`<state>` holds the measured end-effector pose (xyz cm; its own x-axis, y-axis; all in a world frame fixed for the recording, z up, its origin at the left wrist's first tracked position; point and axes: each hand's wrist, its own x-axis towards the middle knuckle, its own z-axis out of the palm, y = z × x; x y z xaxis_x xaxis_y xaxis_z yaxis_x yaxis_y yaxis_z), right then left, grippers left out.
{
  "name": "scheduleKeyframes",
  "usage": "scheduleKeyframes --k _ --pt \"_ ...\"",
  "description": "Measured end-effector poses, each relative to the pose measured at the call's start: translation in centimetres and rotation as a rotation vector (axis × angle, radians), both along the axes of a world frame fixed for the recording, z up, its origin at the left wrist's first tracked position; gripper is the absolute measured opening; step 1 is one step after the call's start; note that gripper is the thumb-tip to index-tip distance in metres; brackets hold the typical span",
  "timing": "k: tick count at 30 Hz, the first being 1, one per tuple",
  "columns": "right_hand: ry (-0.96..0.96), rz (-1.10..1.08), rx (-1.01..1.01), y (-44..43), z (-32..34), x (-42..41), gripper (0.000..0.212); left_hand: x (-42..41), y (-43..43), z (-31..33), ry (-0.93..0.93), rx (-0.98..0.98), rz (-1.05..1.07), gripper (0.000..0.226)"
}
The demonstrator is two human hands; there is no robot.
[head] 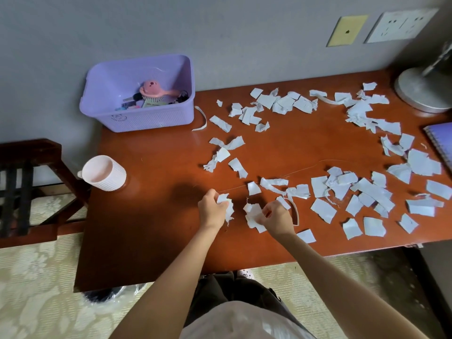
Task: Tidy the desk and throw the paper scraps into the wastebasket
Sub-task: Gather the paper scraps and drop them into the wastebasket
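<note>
Torn pale-blue paper scraps (367, 192), flat and ragged-edged, ring a glossy reddish-brown wooden worktop (151, 228), most lying to the right of and beyond the person's hands. A ribbed lilac plastic basket (146, 118) and a fluted pink cup (110, 177) stand at left. The right hand (277, 218), nearer the bulk of the litter, pinches a crumpled wad (253, 214) in curled fingers (266, 212). The left hand (211, 206) grips another bunch (227, 204). A dark, bag-lined shape (102, 294) below the near edge is possibly the wastebasket.
</note>
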<state>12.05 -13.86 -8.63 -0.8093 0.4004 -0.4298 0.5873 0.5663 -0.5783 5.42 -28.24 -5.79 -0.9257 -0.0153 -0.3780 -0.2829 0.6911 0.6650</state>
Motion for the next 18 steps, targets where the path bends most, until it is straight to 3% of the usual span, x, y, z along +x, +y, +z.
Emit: scheduleKeyframes --k 6,12,18 --pt "-0.008 -0.009 0.0 -0.3 0.2 -0.9 0.005 -1.2 -0.6 1.1 0.036 0.025 0.078 0.036" --pt "0.023 -0.128 -0.115 0.3 1.5 -4.5 0.054 -3.5 -1.0 1.3 0.02 0.022 0.086 0.038" --pt "-0.083 0.048 0.085 0.4 0.3 -6.6 0.037 -6.4 -0.7 1.0 -0.016 0.011 0.044 0.042"
